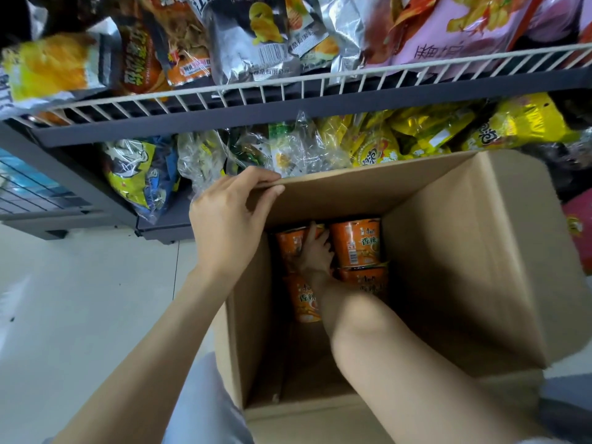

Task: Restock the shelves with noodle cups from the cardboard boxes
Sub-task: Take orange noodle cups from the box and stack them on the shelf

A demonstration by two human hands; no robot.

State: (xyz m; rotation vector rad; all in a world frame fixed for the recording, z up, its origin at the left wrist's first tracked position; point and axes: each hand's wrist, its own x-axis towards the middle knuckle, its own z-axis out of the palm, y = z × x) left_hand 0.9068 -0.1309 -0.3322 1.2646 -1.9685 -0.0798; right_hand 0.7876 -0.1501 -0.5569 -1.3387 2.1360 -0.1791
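Observation:
An open cardboard box (464, 257) stands on the floor against the shelves. Deep inside lie several orange noodle cups on their sides; one (355, 241) is at the far right, another (304, 302) nearer me. My left hand (230, 216) grips the box's far flap at its top edge, thumb inside. My right hand (315, 251) reaches to the bottom of the box and its fingers curl around an orange cup (290, 248) at the far left. My forearm hides part of the cups.
A white wire shelf rail (288, 88) runs across above, loaded with chip bags (253, 36). The lower shelf holds clear and yellow snack bags (378, 145). Pale floor (80, 299) lies to the left. The box's right flap (544, 251) stands open.

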